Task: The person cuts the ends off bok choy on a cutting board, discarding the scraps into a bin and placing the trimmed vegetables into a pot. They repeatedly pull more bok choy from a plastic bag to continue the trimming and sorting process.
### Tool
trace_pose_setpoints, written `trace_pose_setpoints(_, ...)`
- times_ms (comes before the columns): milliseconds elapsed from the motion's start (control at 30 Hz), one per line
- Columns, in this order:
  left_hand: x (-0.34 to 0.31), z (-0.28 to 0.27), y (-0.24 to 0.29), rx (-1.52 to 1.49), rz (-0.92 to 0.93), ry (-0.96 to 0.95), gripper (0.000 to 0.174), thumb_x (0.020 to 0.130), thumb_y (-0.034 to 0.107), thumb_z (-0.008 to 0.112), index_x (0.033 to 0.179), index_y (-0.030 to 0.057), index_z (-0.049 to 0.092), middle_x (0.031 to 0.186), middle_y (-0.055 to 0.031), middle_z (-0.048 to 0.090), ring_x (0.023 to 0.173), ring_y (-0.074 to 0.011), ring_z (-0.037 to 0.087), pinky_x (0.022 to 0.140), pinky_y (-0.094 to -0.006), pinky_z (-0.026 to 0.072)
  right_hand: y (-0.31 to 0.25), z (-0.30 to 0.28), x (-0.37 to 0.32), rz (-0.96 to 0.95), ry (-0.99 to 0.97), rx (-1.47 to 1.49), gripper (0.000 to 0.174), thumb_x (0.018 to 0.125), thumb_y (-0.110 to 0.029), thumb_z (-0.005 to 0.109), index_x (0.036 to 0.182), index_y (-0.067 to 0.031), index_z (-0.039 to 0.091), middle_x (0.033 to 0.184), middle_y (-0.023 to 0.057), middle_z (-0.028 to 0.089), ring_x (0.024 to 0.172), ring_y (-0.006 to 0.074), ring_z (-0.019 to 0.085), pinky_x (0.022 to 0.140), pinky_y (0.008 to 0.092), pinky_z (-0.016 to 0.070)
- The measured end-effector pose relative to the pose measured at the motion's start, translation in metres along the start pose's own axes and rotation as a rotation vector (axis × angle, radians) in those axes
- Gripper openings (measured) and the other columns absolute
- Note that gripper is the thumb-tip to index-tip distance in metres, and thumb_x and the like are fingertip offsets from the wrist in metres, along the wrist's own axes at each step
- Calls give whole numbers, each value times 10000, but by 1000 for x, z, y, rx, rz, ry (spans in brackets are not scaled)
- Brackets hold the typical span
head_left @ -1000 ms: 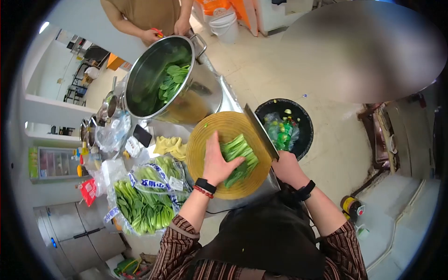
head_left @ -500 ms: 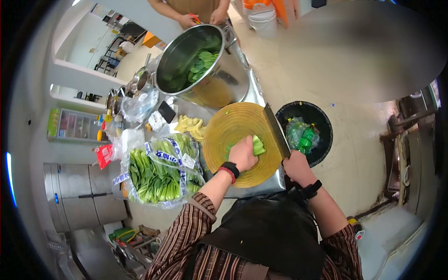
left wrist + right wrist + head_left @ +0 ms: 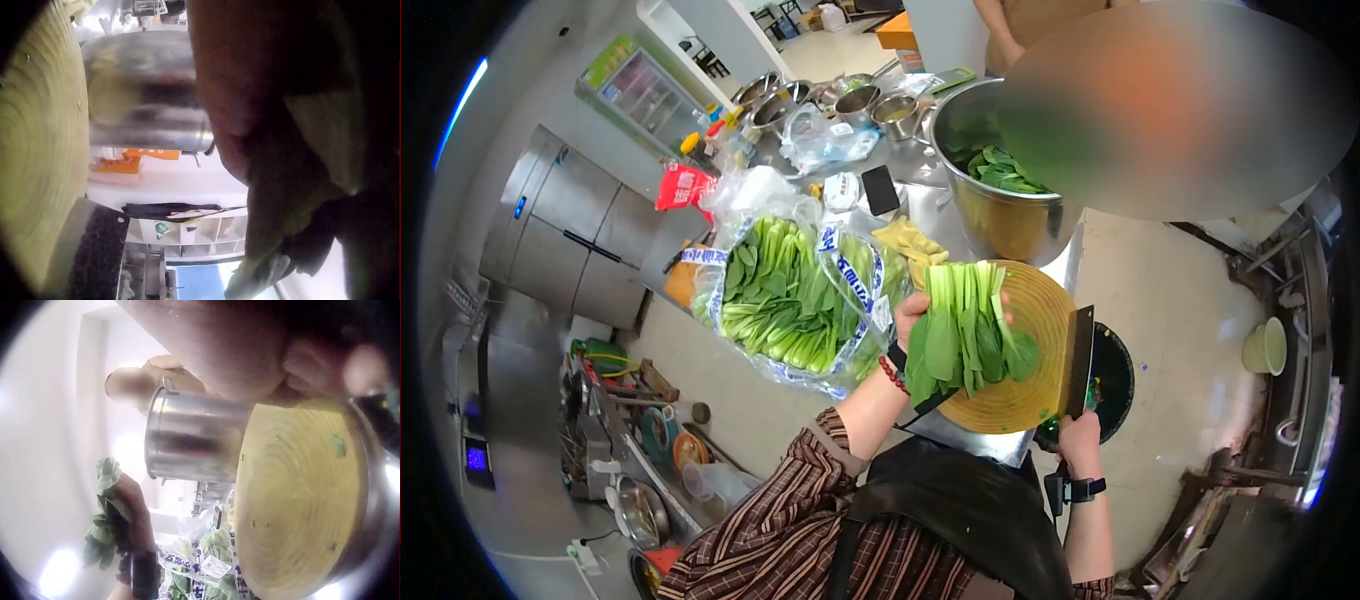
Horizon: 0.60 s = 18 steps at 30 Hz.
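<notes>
My left hand (image 3: 909, 318) grips a bunch of leafy greens (image 3: 963, 325), raised over the round wooden chopping board (image 3: 1048, 312). Pale stalks point toward the far side and the broad leaves hang toward me. In the right wrist view the left hand (image 3: 133, 499) and the greens (image 3: 100, 540) show well away from the board. My right hand (image 3: 1081, 442) holds a cleaver (image 3: 1081, 358) by its handle, the blade upright along the board's right edge. A few green scraps lie on the board (image 3: 294, 506).
Beyond the board stands a big steel pot (image 3: 1010, 222) with greens inside. Left of it are a plastic bag of greens (image 3: 785, 300), yellow gloves (image 3: 910, 240) and a phone (image 3: 880, 190). A black bin (image 3: 1115, 390) sits right of the table. Another person (image 3: 1055, 25) stands behind the pot.
My left hand has gathered the greens from the board and lifted them, moving left. The right hand keeps the cleaver at the board's right edge. The head view has turned left.
</notes>
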<state>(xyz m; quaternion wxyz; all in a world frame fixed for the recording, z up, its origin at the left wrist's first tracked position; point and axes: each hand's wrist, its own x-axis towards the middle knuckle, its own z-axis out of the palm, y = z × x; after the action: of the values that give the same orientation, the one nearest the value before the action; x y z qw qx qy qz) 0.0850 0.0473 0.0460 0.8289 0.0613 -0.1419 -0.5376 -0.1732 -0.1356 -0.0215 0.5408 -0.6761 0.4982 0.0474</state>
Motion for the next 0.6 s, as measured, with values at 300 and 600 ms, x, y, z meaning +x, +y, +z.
trace_pose_setpoints(300,18,3,39,-109,50,-151,865,875,375,701,1548,-15,322,1398,-223,491,1256,-387,544,1006,-524,523,-12,7,-8,31,73,-54,182,954,-62,537,1042,82,607,645,93,580,391,198,541,353,341,439)
trace_pose_setpoints(600,147,108,183,578,191,-50,399,965,247,589,1232,-50,590,1030,-166,690,905,-257,705,821,-394,603,-19,13,-11,109,143,-109,224,948,-64,549,1082,82,652,694,188,655,440,288,627,397,399,501)
